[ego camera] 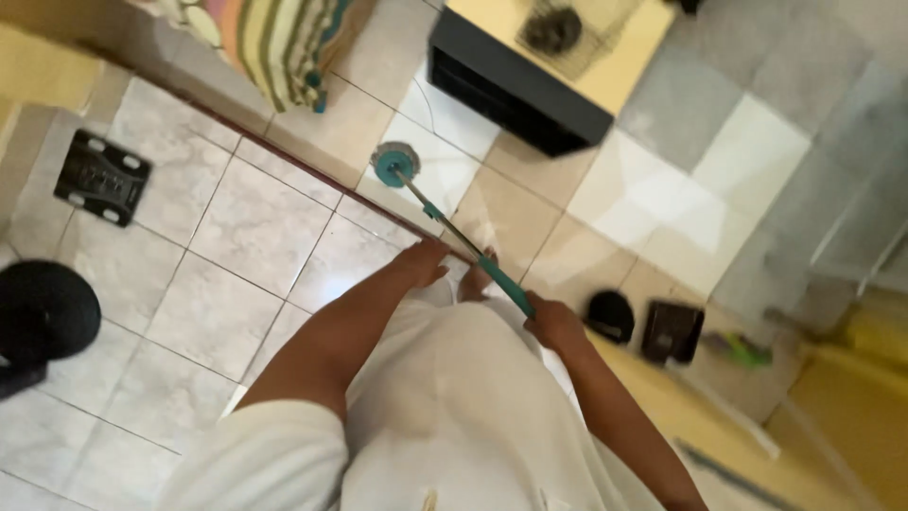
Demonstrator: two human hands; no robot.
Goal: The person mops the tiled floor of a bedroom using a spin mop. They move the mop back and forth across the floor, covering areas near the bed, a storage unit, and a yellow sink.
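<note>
Mopping underway, approx. mid-job by my judgement: mop (445, 222) is down on the floor (208, 312), its round teal head against the dark threshold strip, just short of the black cabinet (515, 85); no clear wet/dry boundary visible on the tiles, so the share already covered can't be fixed. Right hand (553, 322) is clamped on the teal grip at the handle's upper end, arm bent close to the body; left hand (423, 262) sits lower on the metal shaft, nearer the mop head, arm extended fwd, fingers apparently wrapped but grip partly blurred. A black scale (102, 177) lies well left of the mop head, black shoes (610, 315) right of the handle.
</note>
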